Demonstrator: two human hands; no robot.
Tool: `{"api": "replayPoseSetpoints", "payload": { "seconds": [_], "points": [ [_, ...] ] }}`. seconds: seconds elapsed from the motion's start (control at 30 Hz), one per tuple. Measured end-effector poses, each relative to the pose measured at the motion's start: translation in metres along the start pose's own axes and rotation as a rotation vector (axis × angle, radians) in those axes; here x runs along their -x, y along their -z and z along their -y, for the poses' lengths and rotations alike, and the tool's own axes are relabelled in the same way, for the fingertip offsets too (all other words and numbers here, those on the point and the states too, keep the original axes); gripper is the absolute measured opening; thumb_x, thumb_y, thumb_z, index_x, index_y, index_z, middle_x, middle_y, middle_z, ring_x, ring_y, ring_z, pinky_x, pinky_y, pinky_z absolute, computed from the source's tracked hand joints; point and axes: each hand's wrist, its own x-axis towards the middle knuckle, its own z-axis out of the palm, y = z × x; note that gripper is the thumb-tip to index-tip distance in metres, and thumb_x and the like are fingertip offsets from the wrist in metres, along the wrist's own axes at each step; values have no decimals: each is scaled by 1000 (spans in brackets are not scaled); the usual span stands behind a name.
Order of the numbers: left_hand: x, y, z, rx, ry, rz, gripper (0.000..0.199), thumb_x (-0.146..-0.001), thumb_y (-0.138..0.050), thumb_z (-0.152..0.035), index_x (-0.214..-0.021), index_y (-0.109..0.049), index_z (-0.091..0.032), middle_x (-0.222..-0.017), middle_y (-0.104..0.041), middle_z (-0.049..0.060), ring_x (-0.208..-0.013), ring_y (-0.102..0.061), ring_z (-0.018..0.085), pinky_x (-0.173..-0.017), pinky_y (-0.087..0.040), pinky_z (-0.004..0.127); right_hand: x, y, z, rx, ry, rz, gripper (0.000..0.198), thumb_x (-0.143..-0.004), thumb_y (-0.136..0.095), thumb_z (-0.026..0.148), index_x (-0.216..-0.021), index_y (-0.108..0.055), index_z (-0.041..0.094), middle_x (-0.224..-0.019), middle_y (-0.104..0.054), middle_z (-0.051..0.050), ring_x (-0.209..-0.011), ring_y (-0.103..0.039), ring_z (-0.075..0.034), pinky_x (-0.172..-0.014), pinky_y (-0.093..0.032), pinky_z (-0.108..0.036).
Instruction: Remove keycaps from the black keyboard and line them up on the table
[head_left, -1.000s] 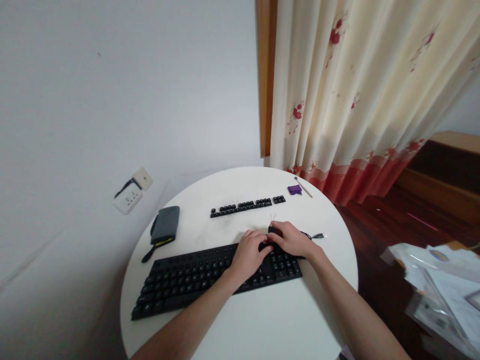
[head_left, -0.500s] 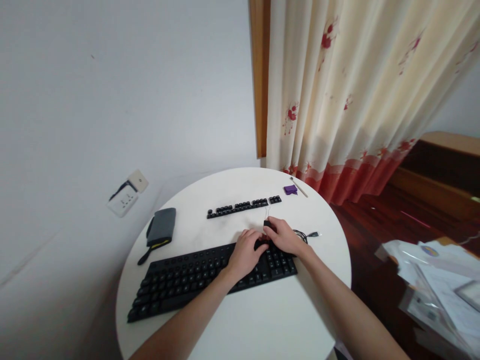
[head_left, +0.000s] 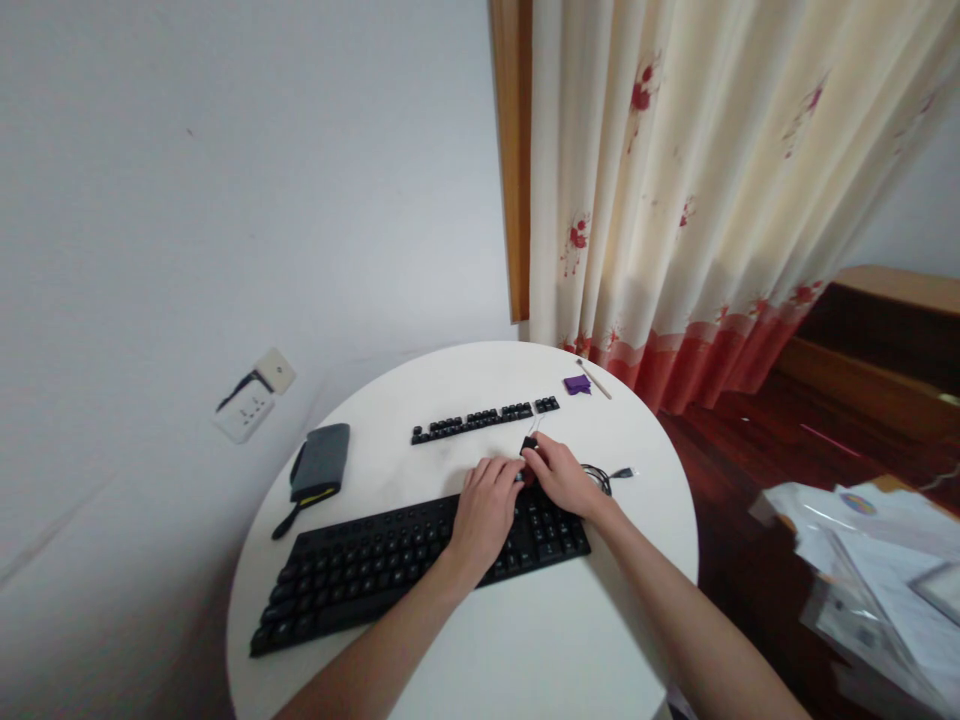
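Observation:
A black keyboard [head_left: 352,565] lies across the white round table [head_left: 525,640], most of its keys in place. My right hand [head_left: 564,482], above its upper right part, is closed on a small black keycap puller [head_left: 529,444]. The puller's thin wire loops point away from me. My left hand [head_left: 482,515] is beside it, fingers bent and closed together near the right fingertips. Whatever is between them is mostly hidden. Behind the keyboard stand rows of loose black keycaps [head_left: 480,420].
A grey pouch [head_left: 321,460] with a dark strap lies at the left. To the right are a coiled USB cable [head_left: 600,478], a folded purple cloth [head_left: 577,385] and a thin brush [head_left: 596,381]. Papers [head_left: 870,550] are piled beyond the table, lower right.
My left hand has turned slightly, and its thumb has gone out of sight. The puller has tilted in my right hand, its wire loops leaning further right. The view has shifted a little.

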Motion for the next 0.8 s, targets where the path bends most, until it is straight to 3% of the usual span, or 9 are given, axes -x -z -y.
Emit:
{"api": "replayPoseSetpoints", "payload": {
  "seconds": [0.13, 0.27, 0.33, 0.4, 0.57, 0.67, 0.8],
  "points": [
    [0, 6, -7, -49, -35, -43, 21, -91, -61, -15, -110, -64, -23, -108, -64, 5, -102, -55, 25, -86, -47, 41, -1, 0, -1, -45, 35, -20, 23, -98, -45, 37, -80, -47, 23, -68, -61, 1, -62, -58, -16, -62, -44, -27],
    [-3, 12, -9, 82, -51, -122, 18, -91, -61, -17, -107, -67, -24, -104, -63, 5, -101, -55, 23, -88, -47, 40, -4, -3, -2, -245, -25, -84, 24, -97, -47, 42, -81, -45, 23, -64, -62, 2, -55, -58, -15, -56, -45, -26],
    [-13, 14, -7, 151, -28, -151, 16, -90, -64, -19, -104, -69, -25, -103, -62, 4, -100, -54, 22, -89, -47, 39, -8, -1, -3, -323, -66, -201, 25, -96, -47, 43, -83, -46, 23, -65, -65, 1, -52, -57, -14, -53, -45, -26],
    [-32, 10, -3, 172, -1, -153, 14, -87, -68, -21, -99, -71, -26, -106, -60, 4, -101, -53, 22, -92, -46, 39, -13, 9, -7, -350, -101, -416, 25, -95, -47, 44, -84, -48, 22, -68, -67, -1, -50, -56, -13, -52, -44, -25],
    [-101, -33, 2, 47, 73, -34, 12, -74, -82, -28, -85, -77, -30, -120, -55, 4, -112, -46, 28, -95, -40, 45, -18, 47, -24, -310, -139, -959, 26, -95, -44, 44, -84, -48, 20, -74, -69, -5, -50, -51, -12, -52, -42, -25],
    [-136, -69, -3, -12, 89, 84, 11, -76, -80, -32, -85, -78, -28, -127, -52, 5, -119, -41, 30, -95, -37, 45, -18, 63, -32, -272, -165, -1077, 26, -95, -41, 42, -84, -46, 20, -76, -69, -7, -51, -49, -12, -53, -41, -26],
    [-168, -103, -9, -48, 106, 177, 13, -79, -77, -33, -91, -78, -29, -134, -47, 4, -124, -35, 30, -97, -32, 44, -17, 65, -32, -239, -184, -1079, 26, -97, -37, 44, -85, -44, 21, -79, -68, -8, -53, -47, -13, -54, -40, -26]
  ]
}}
